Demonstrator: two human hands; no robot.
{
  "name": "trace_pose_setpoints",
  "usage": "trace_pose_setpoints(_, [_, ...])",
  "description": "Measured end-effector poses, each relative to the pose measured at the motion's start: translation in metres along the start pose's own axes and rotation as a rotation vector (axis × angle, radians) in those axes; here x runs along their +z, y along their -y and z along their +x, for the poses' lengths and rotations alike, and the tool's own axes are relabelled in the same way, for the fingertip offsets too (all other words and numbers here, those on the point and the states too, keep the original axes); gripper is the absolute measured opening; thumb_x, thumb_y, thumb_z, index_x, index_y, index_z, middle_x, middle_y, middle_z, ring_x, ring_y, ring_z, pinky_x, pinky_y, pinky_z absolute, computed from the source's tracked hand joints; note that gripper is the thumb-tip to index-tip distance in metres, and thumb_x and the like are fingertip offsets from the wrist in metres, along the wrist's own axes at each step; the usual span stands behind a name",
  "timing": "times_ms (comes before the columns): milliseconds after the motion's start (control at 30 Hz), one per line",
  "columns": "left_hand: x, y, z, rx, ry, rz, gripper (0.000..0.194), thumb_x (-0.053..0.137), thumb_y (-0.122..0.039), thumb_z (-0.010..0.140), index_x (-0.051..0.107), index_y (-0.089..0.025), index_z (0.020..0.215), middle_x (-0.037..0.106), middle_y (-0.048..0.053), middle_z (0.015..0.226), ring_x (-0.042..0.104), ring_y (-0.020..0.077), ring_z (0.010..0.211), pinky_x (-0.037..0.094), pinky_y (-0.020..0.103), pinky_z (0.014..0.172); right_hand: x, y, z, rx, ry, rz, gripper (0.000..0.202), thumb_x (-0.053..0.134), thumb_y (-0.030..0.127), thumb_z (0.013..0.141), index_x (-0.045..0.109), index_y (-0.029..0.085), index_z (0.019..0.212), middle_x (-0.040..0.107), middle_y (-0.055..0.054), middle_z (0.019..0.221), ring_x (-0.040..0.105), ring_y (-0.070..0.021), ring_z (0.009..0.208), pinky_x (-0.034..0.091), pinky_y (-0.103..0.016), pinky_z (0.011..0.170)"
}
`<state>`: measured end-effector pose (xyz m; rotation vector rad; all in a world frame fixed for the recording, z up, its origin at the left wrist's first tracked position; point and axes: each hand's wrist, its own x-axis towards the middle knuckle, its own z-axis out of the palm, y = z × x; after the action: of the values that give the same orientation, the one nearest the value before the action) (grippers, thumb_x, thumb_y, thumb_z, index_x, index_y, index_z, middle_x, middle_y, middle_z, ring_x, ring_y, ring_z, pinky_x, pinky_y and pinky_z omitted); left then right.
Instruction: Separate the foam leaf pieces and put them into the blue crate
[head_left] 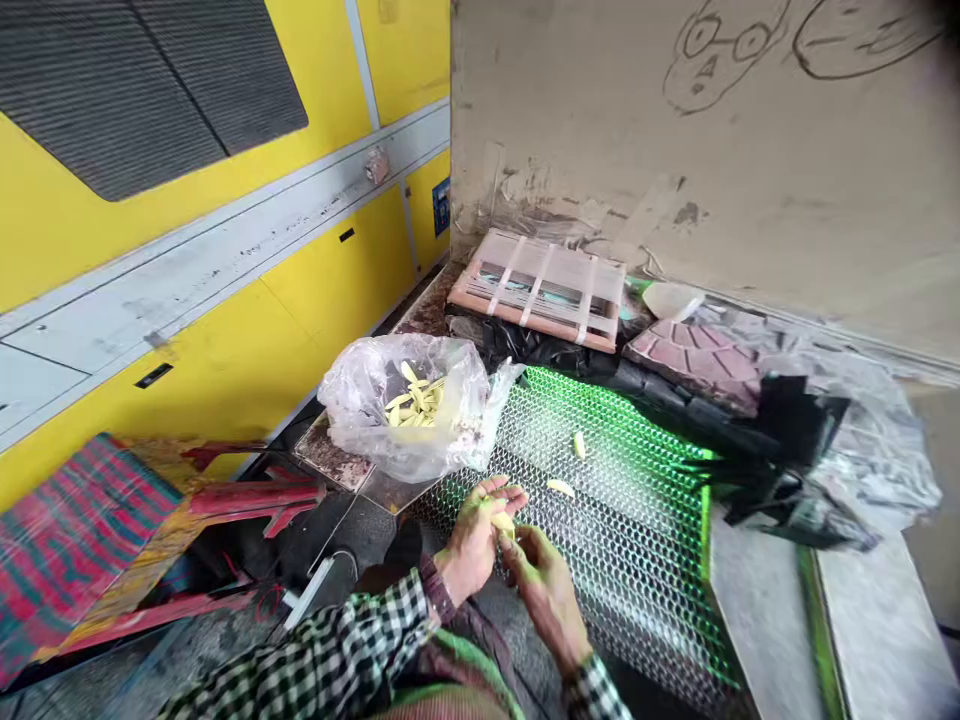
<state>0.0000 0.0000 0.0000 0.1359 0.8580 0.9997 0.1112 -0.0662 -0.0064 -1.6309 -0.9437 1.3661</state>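
Observation:
Close together at the lower middle, both hands meet around a small pale yellow piece [502, 521]. My left hand [472, 535] has its fingers curled round the piece, palm turned up. The thumb and fingertips of my right hand [546, 590] pinch the piece's lower end. Two similar yellow pieces [560, 488] [579, 445] lie on a shiny, green-tinted honeycomb-patterned surface [637, 500] just beyond the hands. Several more yellow pieces [417, 402] sit inside an open clear plastic bag [360, 425] up and to the left.
A strapped flat bundle [540, 285] lies behind the patterned surface, against a cardboard wall [600, 120]. Black plastic [787, 440] and clear wrap [877, 430] lie at right. A yellow machine [247, 350] stands at left, near a red wooden frame [255, 498] and striped cloth [82, 540].

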Motion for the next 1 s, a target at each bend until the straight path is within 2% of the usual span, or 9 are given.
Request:
trace_pose_setpoints(100, [0.000,-0.002,0.006,0.008,-0.019,-0.002,0.039,0.063,-0.009,0.075,0.063,-0.015,0.113,0.074,0.013,0.110,0.071,0.0283,0.116,0.048,0.039,0.107,0.004,-0.014,0.003,0.110,-0.042,0.110,0.050,0.068,0.070,0.084,0.062,0.020,0.084,0.063,-0.002,0.072,0.054,-0.0168,0.060,0.043,-0.027,0.052])
trace_pose_setpoints(200, [-0.003,-0.004,0.010,-0.008,-0.090,0.025,0.043,0.061,-0.005,0.073,0.062,-0.016,0.114,0.072,0.014,0.116,0.070,0.0272,0.116,0.049,0.038,0.101,-0.008,-0.030,0.011,0.074,-0.156,-0.088,0.045,0.058,0.067,0.091,0.060,0.022,0.086,0.064,-0.003,0.073,0.056,-0.0184,0.061,0.041,-0.028,0.054])
trace_pose_setpoints(333, [-0.007,-0.006,0.008,-0.031,-0.134,0.048,0.046,0.059,-0.002,0.072,0.061,-0.018,0.114,0.071,0.013,0.120,0.070,0.0241,0.116,0.049,0.036,0.101,-0.045,-0.053,0.029,-0.250,-0.445,-0.754,0.036,0.042,0.048,0.102,0.062,0.021,0.089,0.066,-0.006,0.083,0.055,-0.0189,0.067,0.035,-0.030,0.060])
trace_pose_setpoints(433, [-0.007,-0.006,0.005,-0.054,-0.113,0.028,0.042,0.061,-0.004,0.076,0.060,-0.019,0.115,0.071,0.013,0.120,0.071,0.0236,0.115,0.048,0.037,0.105,-0.067,-0.067,0.038,-0.478,-0.472,-1.092,0.033,0.038,0.034,0.105,0.063,0.021,0.089,0.064,-0.007,0.084,0.054,-0.0197,0.073,0.035,-0.031,0.066])
trace_pose_setpoints(533, [-0.005,-0.007,0.005,-0.079,-0.128,0.010,0.037,0.064,-0.008,0.079,0.060,-0.019,0.114,0.072,0.014,0.120,0.071,0.0238,0.114,0.047,0.039,0.107,-0.069,-0.074,0.033,-0.574,-0.485,-1.209,0.026,0.041,0.029,0.105,0.065,0.019,0.109,0.066,-0.008,0.093,0.056,-0.0216,0.081,0.037,-0.033,0.071])
trace_pose_setpoints(700, [-0.002,-0.005,0.007,-0.097,-0.135,0.011,0.033,0.063,-0.010,0.083,0.059,-0.018,0.115,0.073,0.014,0.118,0.072,0.0243,0.112,0.046,0.041,0.109,-0.048,-0.068,0.026,-0.589,-0.441,-1.024,0.028,0.043,0.028,0.105,0.063,0.018,0.122,0.065,-0.009,0.101,0.059,-0.0226,0.086,0.043,-0.033,0.075])
trace_pose_setpoints(867, [0.000,0.000,0.007,-0.093,-0.102,0.018,0.033,0.062,-0.012,0.084,0.059,-0.017,0.117,0.072,0.015,0.119,0.072,0.0257,0.113,0.047,0.042,0.108,-0.049,-0.039,0.053,-0.387,-0.470,-0.784,0.032,0.042,0.034,0.103,0.068,0.016,0.111,0.069,-0.012,0.103,0.060,-0.0221,0.079,0.042,-0.031,0.064])
trace_pose_setpoints(933, [0.000,0.001,0.008,-0.094,-0.110,0.024,0.035,0.062,-0.010,0.083,0.059,-0.017,0.118,0.072,0.015,0.119,0.071,0.0259,0.115,0.047,0.041,0.107,-0.051,-0.023,0.058,-0.286,-0.347,-0.605,0.032,0.046,0.039,0.101,0.069,0.017,0.105,0.071,-0.011,0.101,0.061,-0.0224,0.079,0.044,-0.032,0.065])
trace_pose_setpoints(1000, [0.001,0.000,0.009,-0.070,-0.103,0.014,0.037,0.061,-0.009,0.081,0.059,-0.016,0.117,0.071,0.015,0.119,0.070,0.0264,0.116,0.047,0.040,0.107,-0.046,-0.009,0.055,-0.174,-0.098,-0.374,0.033,0.050,0.047,0.100,0.068,0.019,0.101,0.071,-0.008,0.094,0.061,-0.0215,0.077,0.046,-0.032,0.067])
